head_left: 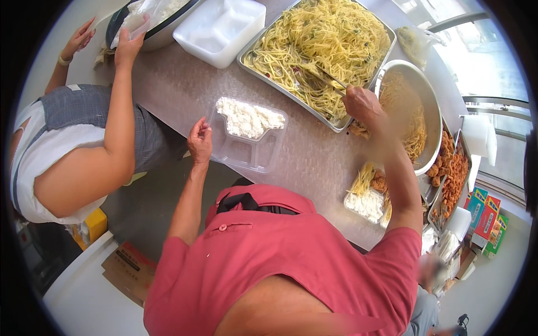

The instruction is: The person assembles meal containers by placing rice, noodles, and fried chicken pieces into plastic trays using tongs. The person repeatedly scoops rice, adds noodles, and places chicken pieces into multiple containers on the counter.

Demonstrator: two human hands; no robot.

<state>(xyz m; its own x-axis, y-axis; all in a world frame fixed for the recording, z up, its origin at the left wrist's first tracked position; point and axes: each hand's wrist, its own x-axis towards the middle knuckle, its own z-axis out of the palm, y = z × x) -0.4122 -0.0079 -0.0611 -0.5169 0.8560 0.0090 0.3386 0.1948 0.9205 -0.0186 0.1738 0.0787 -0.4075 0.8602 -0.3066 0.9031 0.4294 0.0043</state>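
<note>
A clear plastic compartment container (242,152) lies on the metal table, white rice (250,118) filling its large far section; its nearer sections look bare. Beside its left rim is my left hand (200,140), fingers loosely curled and slightly apart, with nothing visible in them. My right hand (363,106) is closed around the handle of metal tongs (332,80). Their far end dips into pale yellow shredded vegetable strips (336,33), heaped in a large metal tray (291,94). The buried tips of the tongs are hidden.
A white bowl (436,95) of brown strips stands right of the tray, near fried pieces (453,168). A filled container (365,206) sits by my right forearm. Stacked empty containers (221,33) stand at the back. On the left, another person (84,151) works at a rice tub (162,39).
</note>
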